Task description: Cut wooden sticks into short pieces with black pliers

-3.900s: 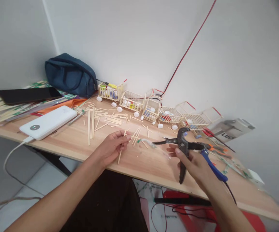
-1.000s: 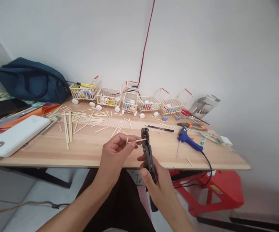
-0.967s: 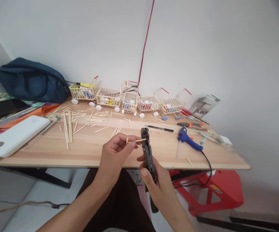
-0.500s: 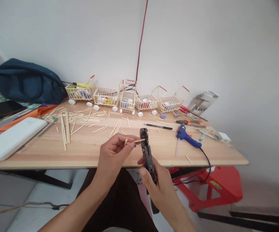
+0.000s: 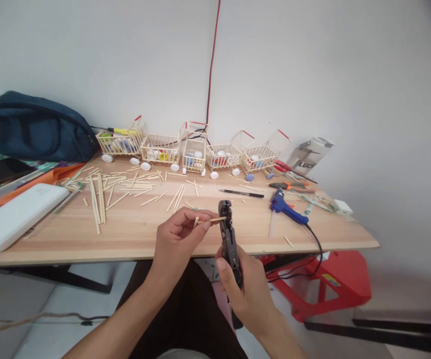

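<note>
My left hand (image 5: pixel 180 232) pinches a thin wooden stick (image 5: pixel 217 219) between thumb and fingers. A second short stick end (image 5: pixel 196 221) pokes up between the same fingers. The long stick's tip reaches the jaws of dark grey wire-stripper pliers (image 5: pixel 229 247); whether the jaws close on it I cannot tell. My right hand (image 5: pixel 250 286) is wrapped around the handles of these pliers, which point upward over the table's front edge. Behind my hands, several loose wooden sticks (image 5: pixel 101 198) lie scattered on the wooden table (image 5: pixel 133 239).
Several miniature stick-built shopping carts (image 5: pixel 195 155) line the wall. To the right lie a black pen (image 5: pixel 241 193), a blue glue gun (image 5: pixel 288 209) with its cord, and orange-handled pliers (image 5: pixel 293 187). A white power bank (image 5: pixel 21 214) and blue bag (image 5: pixel 36 127) sit left. A red stool (image 5: pixel 342 279) stands below.
The whole view has shifted slightly, so the table items appear a little further left. Both hands keep their grips, and the stick stays at the pliers' jaws.
</note>
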Demonstrator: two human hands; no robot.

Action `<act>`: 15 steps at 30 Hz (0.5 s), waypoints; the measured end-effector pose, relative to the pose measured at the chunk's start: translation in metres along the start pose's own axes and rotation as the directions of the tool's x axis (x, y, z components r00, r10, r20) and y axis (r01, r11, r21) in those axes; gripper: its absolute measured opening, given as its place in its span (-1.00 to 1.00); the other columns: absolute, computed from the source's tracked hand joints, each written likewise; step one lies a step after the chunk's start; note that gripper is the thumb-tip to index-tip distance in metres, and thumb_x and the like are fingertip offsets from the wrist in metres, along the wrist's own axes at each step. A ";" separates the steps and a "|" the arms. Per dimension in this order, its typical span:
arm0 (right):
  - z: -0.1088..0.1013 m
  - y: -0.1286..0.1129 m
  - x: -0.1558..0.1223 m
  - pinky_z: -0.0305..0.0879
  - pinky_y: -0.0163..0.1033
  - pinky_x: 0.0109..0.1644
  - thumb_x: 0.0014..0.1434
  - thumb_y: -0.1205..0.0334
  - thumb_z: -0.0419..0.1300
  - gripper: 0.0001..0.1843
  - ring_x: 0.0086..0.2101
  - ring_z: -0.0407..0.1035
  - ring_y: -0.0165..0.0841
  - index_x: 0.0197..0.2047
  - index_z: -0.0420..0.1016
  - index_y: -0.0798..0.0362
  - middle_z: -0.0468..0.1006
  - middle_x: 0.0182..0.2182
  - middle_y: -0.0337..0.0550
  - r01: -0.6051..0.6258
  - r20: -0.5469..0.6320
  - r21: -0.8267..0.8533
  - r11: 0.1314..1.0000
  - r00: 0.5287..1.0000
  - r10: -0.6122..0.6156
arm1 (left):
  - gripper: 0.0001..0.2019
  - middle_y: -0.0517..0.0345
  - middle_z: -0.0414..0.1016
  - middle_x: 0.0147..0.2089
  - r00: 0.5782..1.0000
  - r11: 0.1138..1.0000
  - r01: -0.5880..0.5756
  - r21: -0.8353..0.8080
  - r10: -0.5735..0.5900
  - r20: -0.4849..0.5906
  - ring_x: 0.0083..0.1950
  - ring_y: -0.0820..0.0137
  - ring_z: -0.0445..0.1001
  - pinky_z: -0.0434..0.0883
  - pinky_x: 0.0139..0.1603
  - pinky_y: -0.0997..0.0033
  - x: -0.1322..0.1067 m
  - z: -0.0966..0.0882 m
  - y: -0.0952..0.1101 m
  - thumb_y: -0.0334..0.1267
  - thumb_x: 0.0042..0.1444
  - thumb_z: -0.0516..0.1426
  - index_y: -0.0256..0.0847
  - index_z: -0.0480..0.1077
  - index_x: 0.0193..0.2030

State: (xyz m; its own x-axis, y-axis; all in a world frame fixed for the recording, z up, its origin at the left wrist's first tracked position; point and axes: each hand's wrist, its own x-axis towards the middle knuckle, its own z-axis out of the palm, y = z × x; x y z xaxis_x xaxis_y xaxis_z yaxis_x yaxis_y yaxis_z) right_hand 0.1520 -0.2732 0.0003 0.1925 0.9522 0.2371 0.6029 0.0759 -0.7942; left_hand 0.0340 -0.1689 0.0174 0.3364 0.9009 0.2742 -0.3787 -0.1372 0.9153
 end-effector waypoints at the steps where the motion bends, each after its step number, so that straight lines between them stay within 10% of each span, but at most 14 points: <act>1: 0.000 0.000 0.000 0.20 -0.33 -0.36 0.28 0.11 0.02 -0.80 -0.47 0.32 -0.41 -0.25 0.34 0.06 0.42 -0.49 -0.23 0.011 -0.012 -0.006 1.000 1.000 -0.011 | -0.96 0.07 0.60 -0.19 1.000 1.000 -0.004 0.002 0.004 0.000 -0.10 0.38 0.57 0.49 0.01 0.39 0.000 0.000 -0.001 -0.36 0.08 0.22 -0.26 0.44 -0.34; 15: 0.029 0.007 -0.037 0.12 -0.38 -0.55 0.20 -0.19 0.06 -0.54 -0.64 0.23 -0.49 -0.34 0.32 0.09 0.37 -0.61 -0.26 -0.357 0.090 0.425 0.832 0.931 0.353 | -0.95 0.09 0.59 -0.23 0.990 0.992 0.103 0.078 -0.110 0.092 -0.13 0.40 0.56 0.46 -0.05 0.46 -0.022 -0.004 -0.011 -0.34 0.10 0.21 -0.24 0.44 -0.37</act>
State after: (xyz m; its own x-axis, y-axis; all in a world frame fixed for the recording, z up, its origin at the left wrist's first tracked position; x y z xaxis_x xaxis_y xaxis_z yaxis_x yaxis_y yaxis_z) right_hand 0.1266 -0.2990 -0.0307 0.3222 0.9402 -0.1102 0.1036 -0.1508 -0.9831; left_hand 0.0271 -0.1856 0.0002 0.4537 0.8689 0.1979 -0.2741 -0.0753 0.9588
